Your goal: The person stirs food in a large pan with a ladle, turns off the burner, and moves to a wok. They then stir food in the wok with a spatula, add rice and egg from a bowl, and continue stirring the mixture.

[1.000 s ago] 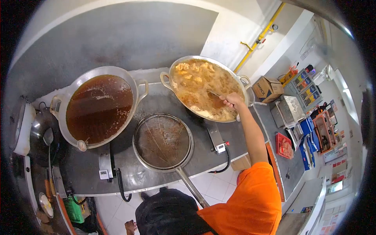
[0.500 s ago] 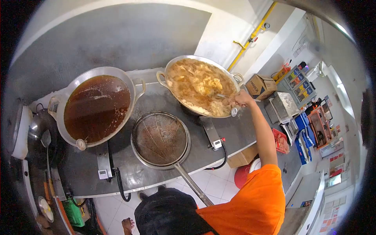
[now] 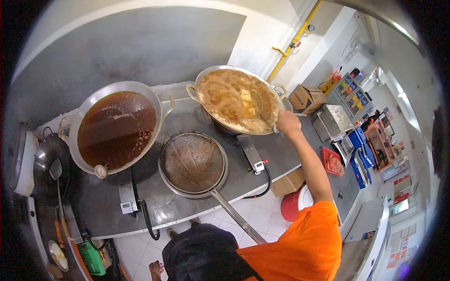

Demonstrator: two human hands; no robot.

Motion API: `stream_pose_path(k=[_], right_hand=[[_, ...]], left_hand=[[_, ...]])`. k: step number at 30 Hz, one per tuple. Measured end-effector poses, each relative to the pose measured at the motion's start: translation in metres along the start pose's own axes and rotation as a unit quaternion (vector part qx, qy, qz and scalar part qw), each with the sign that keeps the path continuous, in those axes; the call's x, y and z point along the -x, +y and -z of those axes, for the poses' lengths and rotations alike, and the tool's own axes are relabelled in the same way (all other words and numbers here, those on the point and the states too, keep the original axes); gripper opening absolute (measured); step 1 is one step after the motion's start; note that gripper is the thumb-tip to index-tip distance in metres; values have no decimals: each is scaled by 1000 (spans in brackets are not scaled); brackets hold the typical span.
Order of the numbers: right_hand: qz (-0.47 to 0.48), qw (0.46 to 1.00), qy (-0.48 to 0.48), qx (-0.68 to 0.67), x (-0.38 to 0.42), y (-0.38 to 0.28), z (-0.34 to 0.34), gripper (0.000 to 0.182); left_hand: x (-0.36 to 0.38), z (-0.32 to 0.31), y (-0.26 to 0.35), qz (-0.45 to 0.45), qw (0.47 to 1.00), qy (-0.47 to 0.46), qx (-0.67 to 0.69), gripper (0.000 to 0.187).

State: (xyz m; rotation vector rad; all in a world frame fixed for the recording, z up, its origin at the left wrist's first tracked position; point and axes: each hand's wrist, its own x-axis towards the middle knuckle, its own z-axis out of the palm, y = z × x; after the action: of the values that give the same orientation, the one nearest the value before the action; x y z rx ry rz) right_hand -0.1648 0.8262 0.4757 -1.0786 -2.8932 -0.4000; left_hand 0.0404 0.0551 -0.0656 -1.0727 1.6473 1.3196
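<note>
Strainer (image 3: 193, 162) on counter (image 3: 281, 161), before two woks (image 3: 117, 126), (image 3: 236, 99).

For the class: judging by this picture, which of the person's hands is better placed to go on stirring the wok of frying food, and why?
The right. The right hand is at the rim of the right wok, gripping the ladle whose bowl sits among the frying pieces. The left hand is out of view, so probably less ready.

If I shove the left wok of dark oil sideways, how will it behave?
The left wok is probably heavy: dark oil fills it near the rim. A shove would likely slosh oil over the edge. Its rounded bowl on the burner may rock or tip instead of sliding.
</note>
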Motion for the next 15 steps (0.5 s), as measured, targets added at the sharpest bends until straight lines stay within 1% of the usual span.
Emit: stream_pose_path(k=[1,3,4,6,7,8,9,10,12,13,14,15], right_hand=[[0,1000,-1,0,7,-1,-2,23],[59,995,49,66,23,-4,-7,17],[59,995,48,66,29,-4,-11,17],[118,983,75,118,41,-2,-20,16],[117,983,74,118,47,1,-23,16],[133,979,75,134,56,2,-23,15],[149,975,76,149,64,3,-24,15],[148,975,75,149,70,6,-26,15],[123,976,101,146,82,13,-30,19],[121,977,101,147,87,16,-30,19],[122,976,92,152,94,18,-26,24],[123,976,83,158,100,20,-22,30]], left_hand=[[-1,2,-1,0,1000,0,-1,29],[-3,6,-2,-24,1000,-8,-11,33],[-8,13,0,-23,1000,-8,-11,33],[-18,31,7,25,985,-162,48,35],[-20,32,4,25,985,-162,46,35],[-17,29,2,-32,989,-141,-40,35],[-13,28,3,-89,981,-118,-126,35],[-10,28,4,-89,981,-118,-128,35],[-7,33,6,-133,967,-109,-186,34],[-9,36,10,-133,967,-110,-188,34],[-24,41,7,-72,985,-137,-70,34],[-29,45,8,-8,986,-162,48,33]])
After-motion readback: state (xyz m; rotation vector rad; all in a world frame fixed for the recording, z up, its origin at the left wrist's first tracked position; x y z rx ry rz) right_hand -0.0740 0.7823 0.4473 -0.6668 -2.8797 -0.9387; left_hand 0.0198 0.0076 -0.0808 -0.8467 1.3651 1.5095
